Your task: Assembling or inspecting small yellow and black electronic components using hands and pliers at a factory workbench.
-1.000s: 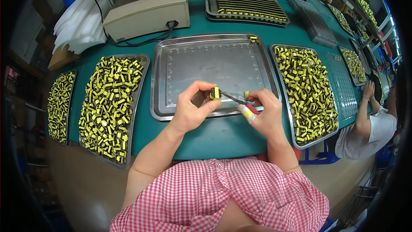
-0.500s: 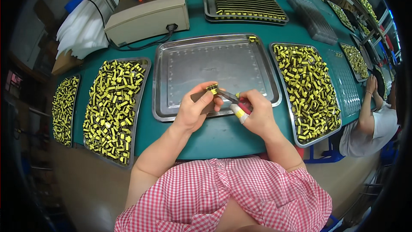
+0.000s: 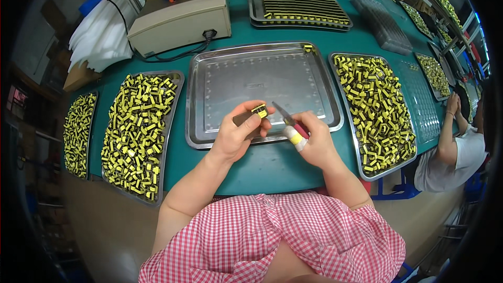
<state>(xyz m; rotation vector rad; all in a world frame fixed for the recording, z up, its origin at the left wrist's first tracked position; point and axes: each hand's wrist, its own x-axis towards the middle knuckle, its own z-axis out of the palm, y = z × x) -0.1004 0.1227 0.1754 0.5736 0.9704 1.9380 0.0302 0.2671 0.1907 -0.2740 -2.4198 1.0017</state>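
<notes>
My left hand [image 3: 234,131] is closed on a small yellow-and-black electrical component [image 3: 259,110], held up between thumb and fingers. A flat brown piece [image 3: 242,119] also sits in that hand, mostly covered by the fingers. In my right hand [image 3: 318,139] is a pair of slim-nosed pliers [image 3: 284,113] with red grips, their dark tip pointing up and left, a little apart from the component. White and yellow wrapping [image 3: 296,138] shows at the thumb side of that hand. Both hands are over the near edge of a wide metal tray [image 3: 257,81], where one similar component [image 3: 308,48] stands in the far right corner.
Trays heaped with loose yellow-and-black components stand at left [image 3: 182,81] and right [image 3: 414,158]. Behind the wide tray are a tray of components in rows [image 3: 304,8] and a beige machine [image 3: 181,29] with a black cable. Another person [image 3: 450,152] sits at the far right.
The pliers' tip has come away from the component and now points more upward. My left hand has turned the component slightly, showing more of its yellow side.
</notes>
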